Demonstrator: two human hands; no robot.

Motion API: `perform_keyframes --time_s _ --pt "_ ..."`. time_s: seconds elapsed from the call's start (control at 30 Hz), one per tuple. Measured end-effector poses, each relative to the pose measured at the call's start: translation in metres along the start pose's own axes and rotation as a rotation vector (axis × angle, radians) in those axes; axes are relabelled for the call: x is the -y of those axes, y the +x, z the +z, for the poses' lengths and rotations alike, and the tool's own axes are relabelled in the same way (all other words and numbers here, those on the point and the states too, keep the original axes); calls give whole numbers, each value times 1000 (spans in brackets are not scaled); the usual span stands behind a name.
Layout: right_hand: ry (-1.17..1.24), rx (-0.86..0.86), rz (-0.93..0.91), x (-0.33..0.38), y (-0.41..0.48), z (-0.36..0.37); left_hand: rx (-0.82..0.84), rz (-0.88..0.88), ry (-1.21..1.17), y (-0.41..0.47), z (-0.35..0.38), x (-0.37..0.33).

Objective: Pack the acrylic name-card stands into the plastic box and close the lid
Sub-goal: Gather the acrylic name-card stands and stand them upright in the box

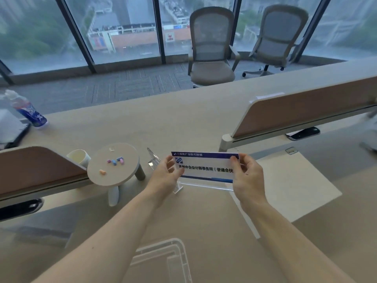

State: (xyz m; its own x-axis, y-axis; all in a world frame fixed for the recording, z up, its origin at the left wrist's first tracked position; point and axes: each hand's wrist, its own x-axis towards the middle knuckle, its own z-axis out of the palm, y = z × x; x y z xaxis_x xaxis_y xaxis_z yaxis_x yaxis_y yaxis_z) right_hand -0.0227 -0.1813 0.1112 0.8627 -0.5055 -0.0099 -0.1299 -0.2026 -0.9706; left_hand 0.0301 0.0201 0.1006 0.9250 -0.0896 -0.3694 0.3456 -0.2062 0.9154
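Note:
An acrylic name-card stand (206, 170) with a blue and white printed card stands upright at the middle of the desk, its clear foot on the surface. My left hand (166, 176) holds its left end and my right hand (247, 176) grips its right end. A second clear stand (153, 159) lies just behind my left hand. The clear plastic box (285, 180) sits to the right of the stand, partly hidden by my right hand. A clear plastic lid (163, 260) lies flat near the front edge, between my forearms.
A small round side table (114, 166) with coloured bits on it stands to the left, a white cup (78, 157) behind it. Desk dividers (306, 111) rise at right and left. A bottle (28, 111) stands far left. Two office chairs (212, 48) stand by the window.

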Motion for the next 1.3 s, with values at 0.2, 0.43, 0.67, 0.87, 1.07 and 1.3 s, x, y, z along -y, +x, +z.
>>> perform_keyframes --time_s 0.2,0.43,0.67,0.87,1.07,1.3 --pt "225 180 18 57 -10 -6 -32 144 47 -32 -52 -30" --pt "166 484 -58 115 -54 62 -173 195 54 -108 -177 -40" --pt "184 661 -210 169 -160 174 -324 179 97 -218 -323 -23" --pt "41 748 -388 200 -275 270 -515 197 232 -300 -457 17" --pt "-110 999 -538 236 -392 361 -264 105 630 -368 -538 56" --pt "-228 1037 -600 215 -469 443 -368 -2 676 -406 -588 118"
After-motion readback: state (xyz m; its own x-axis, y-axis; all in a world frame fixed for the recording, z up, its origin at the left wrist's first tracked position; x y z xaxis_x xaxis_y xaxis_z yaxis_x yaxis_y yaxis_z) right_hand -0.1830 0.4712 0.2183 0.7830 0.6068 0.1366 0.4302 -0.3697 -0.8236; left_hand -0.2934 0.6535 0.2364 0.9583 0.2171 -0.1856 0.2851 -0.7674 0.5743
